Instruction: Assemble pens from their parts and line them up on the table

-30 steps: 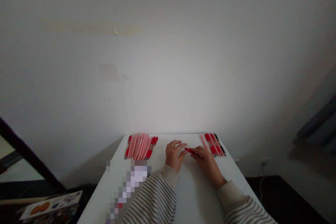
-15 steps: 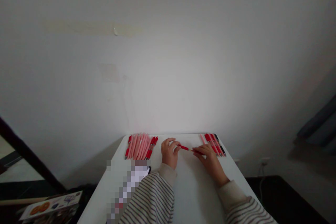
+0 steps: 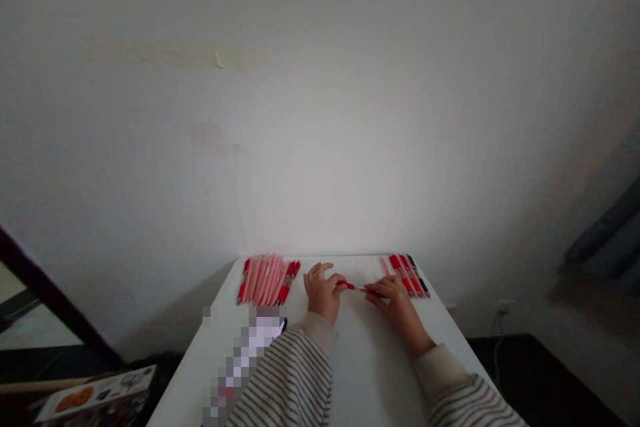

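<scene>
Above the middle of the table, my left hand [image 3: 321,293] pinches one red part of a pen [image 3: 349,285] between thumb and forefinger, its other fingers lifted. My right hand [image 3: 397,307] grips the other red part from the right side. A thin pale section shows between the two parts. Left of my left hand lies a pile of pink pens [image 3: 265,280], with red pens [image 3: 289,283] along its edges. Just beyond my right hand is a smaller row of red and pink pens [image 3: 407,273], with a black one at its right side.
The white table [image 3: 360,360] stands against a pale wall [image 3: 320,113]. A blurred-out, light-coloured object [image 3: 255,340] lies by my left sleeve. At the lower left is a printed box [image 3: 97,393]. A dark curtain-like cloth [image 3: 610,227] hangs at the far right.
The two red pen parts are slightly closer together, and the left part sits a little lower. My right hand has shifted slightly left. The pen groups have stayed put.
</scene>
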Tool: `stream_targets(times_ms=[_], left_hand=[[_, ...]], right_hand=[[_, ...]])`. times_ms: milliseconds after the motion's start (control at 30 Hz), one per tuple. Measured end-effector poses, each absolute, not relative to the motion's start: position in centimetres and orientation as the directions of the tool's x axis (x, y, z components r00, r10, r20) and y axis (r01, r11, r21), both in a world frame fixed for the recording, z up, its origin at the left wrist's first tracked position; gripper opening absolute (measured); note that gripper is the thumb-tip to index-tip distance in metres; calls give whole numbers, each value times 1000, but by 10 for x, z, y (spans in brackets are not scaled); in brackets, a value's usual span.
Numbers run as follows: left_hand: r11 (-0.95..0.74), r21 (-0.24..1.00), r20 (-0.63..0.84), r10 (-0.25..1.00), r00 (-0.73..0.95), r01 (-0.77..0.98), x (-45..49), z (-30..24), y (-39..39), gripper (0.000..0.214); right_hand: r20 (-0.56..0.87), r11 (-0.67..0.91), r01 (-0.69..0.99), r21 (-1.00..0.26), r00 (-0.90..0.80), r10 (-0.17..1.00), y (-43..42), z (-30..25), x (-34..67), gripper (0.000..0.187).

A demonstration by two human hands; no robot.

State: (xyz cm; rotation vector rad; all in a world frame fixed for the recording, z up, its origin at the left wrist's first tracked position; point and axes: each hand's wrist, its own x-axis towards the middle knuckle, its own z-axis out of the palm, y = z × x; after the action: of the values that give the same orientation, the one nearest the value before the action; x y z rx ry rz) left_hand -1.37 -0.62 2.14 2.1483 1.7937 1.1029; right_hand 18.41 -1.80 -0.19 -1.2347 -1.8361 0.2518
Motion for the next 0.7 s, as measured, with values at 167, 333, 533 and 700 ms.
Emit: stream_targets(times_ms=[167, 333, 533, 700], left_hand=[[-246, 521, 457, 889, -24, 817, -18, 23, -5, 12], [-216, 521, 447, 893, -48, 826, -18, 23, -5, 12], [-212, 532, 424, 905, -42, 820, -17, 24, -6, 12], [-213, 534, 421, 906, -39, 818, -17, 24, -7, 12]], right_hand=[[618, 454, 741, -495, -67, 784, -14, -6, 201, 22], [669, 178, 909, -377, 134, 731, -17, -14, 213, 21], [693, 98, 949, -300, 147, 705, -22, -18, 212, 14], [637, 29, 936, -352, 216, 740, -27, -8, 207, 15]])
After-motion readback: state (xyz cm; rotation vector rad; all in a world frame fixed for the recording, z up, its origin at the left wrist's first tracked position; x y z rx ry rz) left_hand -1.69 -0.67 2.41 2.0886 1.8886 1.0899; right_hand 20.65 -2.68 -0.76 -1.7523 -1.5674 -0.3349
